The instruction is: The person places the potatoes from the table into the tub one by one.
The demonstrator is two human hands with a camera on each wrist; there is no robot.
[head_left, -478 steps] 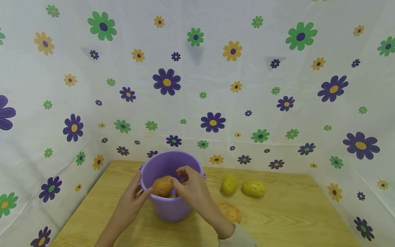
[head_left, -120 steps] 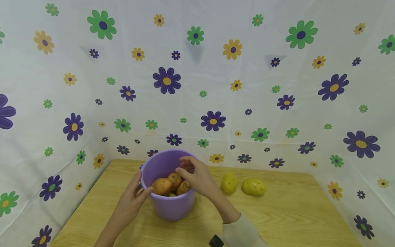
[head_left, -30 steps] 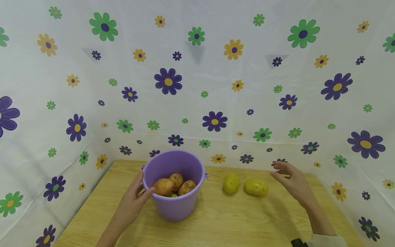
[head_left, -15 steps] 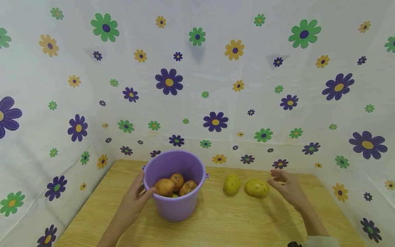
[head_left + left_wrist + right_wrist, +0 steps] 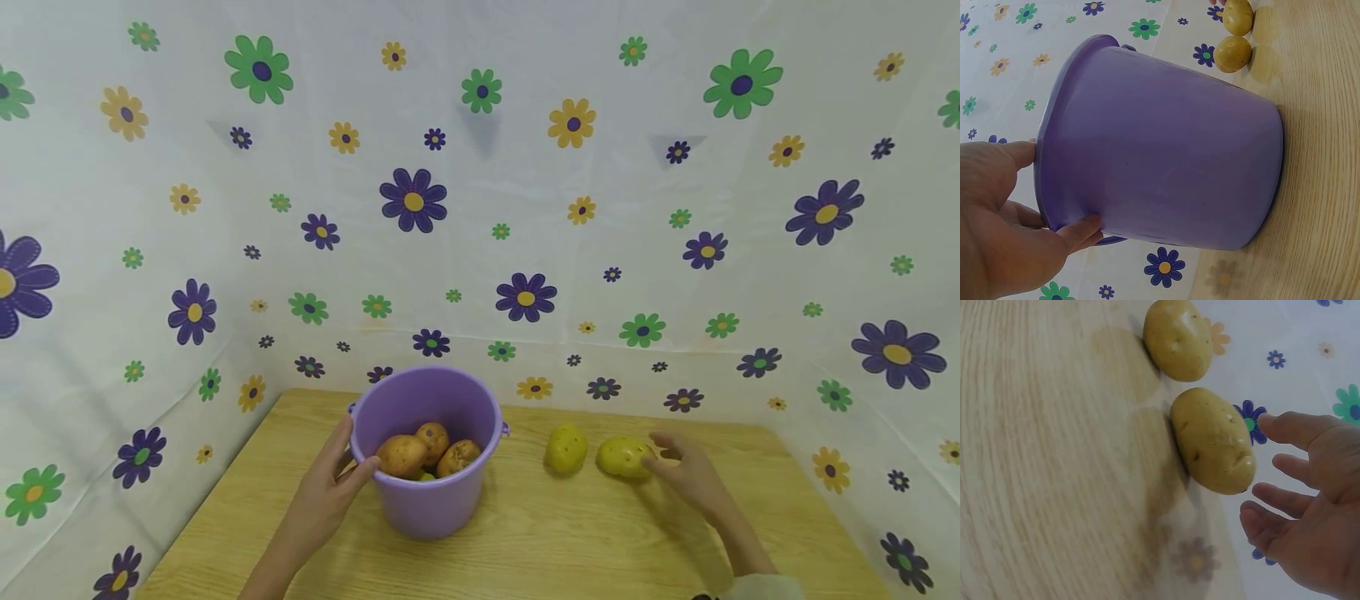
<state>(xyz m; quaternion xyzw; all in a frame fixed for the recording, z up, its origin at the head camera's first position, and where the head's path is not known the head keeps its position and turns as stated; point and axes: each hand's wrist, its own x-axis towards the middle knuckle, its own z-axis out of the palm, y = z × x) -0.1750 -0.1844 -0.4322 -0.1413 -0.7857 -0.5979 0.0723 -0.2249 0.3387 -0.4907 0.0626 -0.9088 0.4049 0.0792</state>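
A purple bucket (image 5: 427, 510) stands on the table with several potatoes inside, among them a large brown potato (image 5: 401, 457). My left hand (image 5: 321, 492) holds its rim at the left side, thumb on the rim; in the left wrist view, fingers rest against the outer wall (image 5: 1166, 150). To the right of the bucket lie two yellow-green potatoes. My right hand (image 5: 693, 482) is at the right end of the farther-right potato (image 5: 622, 457), fingers spread and loosely bent. In the right wrist view a small gap shows between the fingers and that potato (image 5: 1213, 440).
The other yellow-green potato (image 5: 566, 450) lies between the bucket and the right-hand potato. A bucket handle lug (image 5: 506, 429) sticks out at the right. Flowered white sheeting (image 5: 480, 250) walls the wooden table (image 5: 555, 542) at the back and sides.
A brown potato that lay on the table has gone into the bucket. My right hand left the bucket, swung right, then came down and left to the right-hand potato. My left hand stays put.
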